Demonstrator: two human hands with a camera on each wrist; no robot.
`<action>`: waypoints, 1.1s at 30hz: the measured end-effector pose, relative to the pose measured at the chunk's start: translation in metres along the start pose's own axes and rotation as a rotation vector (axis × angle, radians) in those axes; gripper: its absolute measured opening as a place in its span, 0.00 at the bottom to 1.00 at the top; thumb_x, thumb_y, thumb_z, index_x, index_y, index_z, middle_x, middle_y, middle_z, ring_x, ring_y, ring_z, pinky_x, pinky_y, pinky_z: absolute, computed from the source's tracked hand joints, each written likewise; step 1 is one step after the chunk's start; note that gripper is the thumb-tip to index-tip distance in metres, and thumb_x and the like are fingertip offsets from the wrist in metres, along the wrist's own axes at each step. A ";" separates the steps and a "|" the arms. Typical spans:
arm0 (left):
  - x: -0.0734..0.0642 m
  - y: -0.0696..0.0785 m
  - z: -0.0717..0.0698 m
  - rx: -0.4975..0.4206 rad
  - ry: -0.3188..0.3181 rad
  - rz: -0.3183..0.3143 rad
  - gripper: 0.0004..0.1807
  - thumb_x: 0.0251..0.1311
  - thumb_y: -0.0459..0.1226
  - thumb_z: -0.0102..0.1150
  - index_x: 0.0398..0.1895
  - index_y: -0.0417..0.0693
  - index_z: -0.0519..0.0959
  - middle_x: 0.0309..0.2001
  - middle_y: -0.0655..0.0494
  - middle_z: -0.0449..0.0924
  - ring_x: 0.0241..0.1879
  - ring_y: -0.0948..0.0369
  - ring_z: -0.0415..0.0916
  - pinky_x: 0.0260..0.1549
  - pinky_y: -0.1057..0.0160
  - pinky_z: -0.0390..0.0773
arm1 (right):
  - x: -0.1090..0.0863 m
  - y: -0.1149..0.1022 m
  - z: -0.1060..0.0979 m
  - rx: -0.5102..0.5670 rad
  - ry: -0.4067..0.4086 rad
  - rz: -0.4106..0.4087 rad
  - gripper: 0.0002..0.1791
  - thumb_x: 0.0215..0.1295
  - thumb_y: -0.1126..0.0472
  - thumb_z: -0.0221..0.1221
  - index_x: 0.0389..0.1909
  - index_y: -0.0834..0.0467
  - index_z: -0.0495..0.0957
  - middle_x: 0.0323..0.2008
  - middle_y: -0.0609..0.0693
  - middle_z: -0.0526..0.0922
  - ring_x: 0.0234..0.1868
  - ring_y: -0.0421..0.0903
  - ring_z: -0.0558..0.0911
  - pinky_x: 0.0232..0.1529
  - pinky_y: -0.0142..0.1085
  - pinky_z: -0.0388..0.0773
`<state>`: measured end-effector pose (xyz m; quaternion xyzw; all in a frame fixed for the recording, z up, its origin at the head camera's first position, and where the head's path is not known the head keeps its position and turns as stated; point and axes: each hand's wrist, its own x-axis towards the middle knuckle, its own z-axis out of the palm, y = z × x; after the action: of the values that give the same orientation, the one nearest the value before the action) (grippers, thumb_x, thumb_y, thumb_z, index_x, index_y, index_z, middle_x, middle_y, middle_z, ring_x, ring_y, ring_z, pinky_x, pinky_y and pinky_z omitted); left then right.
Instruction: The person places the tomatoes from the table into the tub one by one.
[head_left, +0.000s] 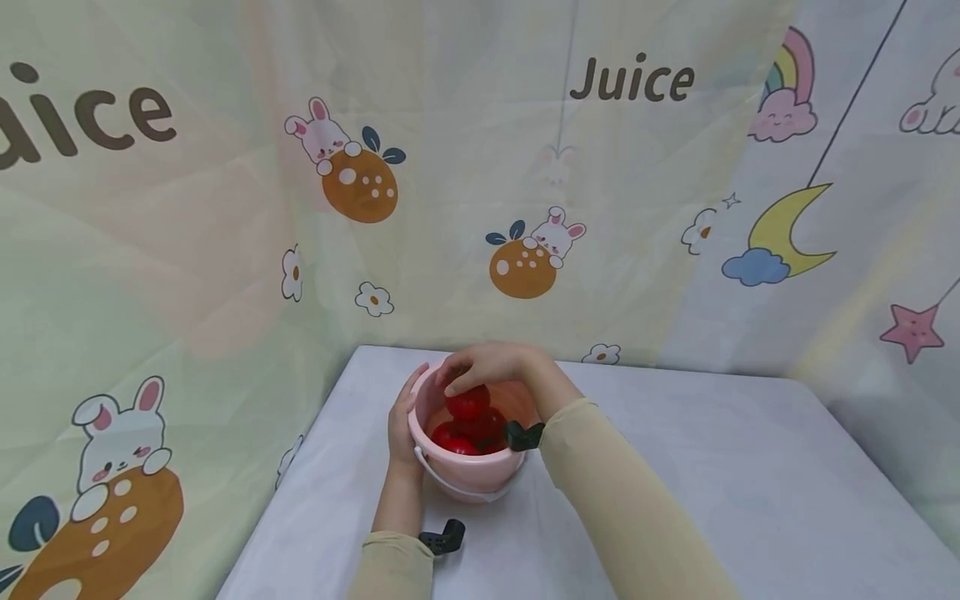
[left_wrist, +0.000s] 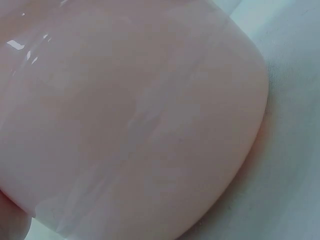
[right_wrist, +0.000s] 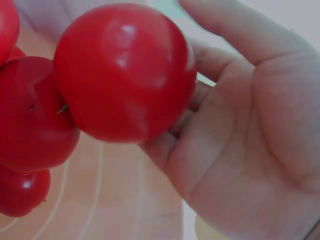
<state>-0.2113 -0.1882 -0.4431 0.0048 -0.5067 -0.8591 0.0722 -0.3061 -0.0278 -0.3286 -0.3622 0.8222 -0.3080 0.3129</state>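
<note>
A pink bucket (head_left: pixel 468 475) with a white handle stands on the table, with several red tomatoes (head_left: pixel 454 438) inside. At its left side, my left hand (head_left: pixel 402 421) holds the bucket by the rim and outer wall. My right hand (head_left: pixel 487 367) reaches over the bucket's far rim, its fingers curled behind the topmost tomato (right_wrist: pixel 125 72). That tomato rests against other tomatoes in the right wrist view, and the thumb (right_wrist: pixel 250 30) extends past its upper edge. The bucket's smooth wall (left_wrist: pixel 135 120) fills most of the left wrist view, with little of the left hand showing.
A white cloth covers the table (head_left: pixel 675 467). Behind and beside it hangs a printed curtain (head_left: pixel 465 167) with rabbits, fruit and a moon. Black wrist devices (head_left: pixel 444 537) are strapped on below both hands; the right one overlaps the bucket's rim in the head view.
</note>
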 end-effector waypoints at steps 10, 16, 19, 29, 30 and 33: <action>-0.001 0.003 -0.001 -0.003 -0.017 0.011 0.25 0.71 0.45 0.42 0.70 0.69 0.67 0.70 0.64 0.68 0.71 0.57 0.60 0.71 0.44 0.61 | -0.014 0.001 -0.009 -0.072 0.056 -0.057 0.20 0.65 0.46 0.60 0.57 0.43 0.78 0.56 0.40 0.79 0.62 0.45 0.73 0.58 0.52 0.78; 0.000 0.004 0.001 -0.006 -0.029 0.018 0.25 0.72 0.44 0.41 0.72 0.67 0.65 0.72 0.60 0.65 0.73 0.55 0.58 0.72 0.42 0.58 | -0.031 0.010 -0.014 -0.111 0.131 -0.064 0.23 0.65 0.45 0.60 0.60 0.44 0.77 0.56 0.39 0.79 0.62 0.44 0.73 0.56 0.47 0.80; -0.001 0.006 0.002 -0.006 -0.022 0.012 0.26 0.72 0.44 0.41 0.72 0.67 0.64 0.73 0.60 0.65 0.73 0.55 0.58 0.73 0.43 0.58 | -0.044 0.018 -0.013 -0.131 0.201 -0.057 0.25 0.65 0.42 0.59 0.62 0.43 0.76 0.57 0.39 0.79 0.62 0.44 0.73 0.54 0.46 0.81; -0.004 0.009 0.003 -0.023 -0.035 0.017 0.26 0.72 0.43 0.39 0.72 0.65 0.64 0.72 0.59 0.65 0.73 0.55 0.59 0.73 0.44 0.58 | -0.107 0.059 0.012 -0.146 0.481 0.065 0.31 0.65 0.40 0.58 0.69 0.36 0.67 0.70 0.42 0.69 0.73 0.51 0.65 0.61 0.62 0.73; -0.004 0.009 0.004 -0.023 -0.034 0.018 0.26 0.72 0.43 0.39 0.72 0.66 0.64 0.72 0.59 0.65 0.73 0.54 0.59 0.73 0.44 0.58 | -0.114 0.065 0.016 -0.167 0.514 0.082 0.32 0.65 0.39 0.58 0.70 0.35 0.66 0.71 0.42 0.68 0.73 0.51 0.64 0.62 0.63 0.71; -0.005 0.008 0.004 -0.028 -0.031 0.019 0.26 0.72 0.43 0.40 0.73 0.66 0.64 0.73 0.59 0.65 0.73 0.54 0.59 0.72 0.43 0.59 | -0.135 0.082 0.031 -0.269 0.612 0.108 0.35 0.66 0.37 0.56 0.73 0.38 0.62 0.74 0.46 0.65 0.76 0.54 0.61 0.67 0.63 0.65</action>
<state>-0.2054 -0.1875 -0.4348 -0.0141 -0.4959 -0.8653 0.0724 -0.2429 0.1151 -0.3678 -0.2468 0.9293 -0.2742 0.0167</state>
